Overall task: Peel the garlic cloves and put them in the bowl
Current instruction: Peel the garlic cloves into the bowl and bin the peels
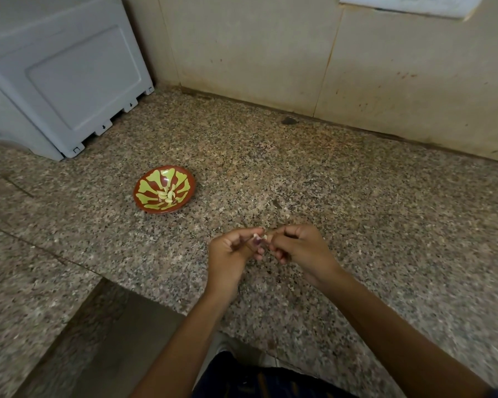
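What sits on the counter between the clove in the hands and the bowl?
Nothing visible. Both hands, left hand and right hand, pinch the garlic clove; only bare counter lies before the bowl.

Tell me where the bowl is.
Head view: the bowl sits left of centre on the granite counter, beyond the hands, near the grey appliance.

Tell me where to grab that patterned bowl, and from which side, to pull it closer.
Pinch the bowl at its near right rim, the stretch facing the hands, coming in from the right hand side. It is shallow and flared, so the rim is the only graspable edge. The peeled cloves sit at its centre, so keep fingers on the rim and slide it rather than lifting.
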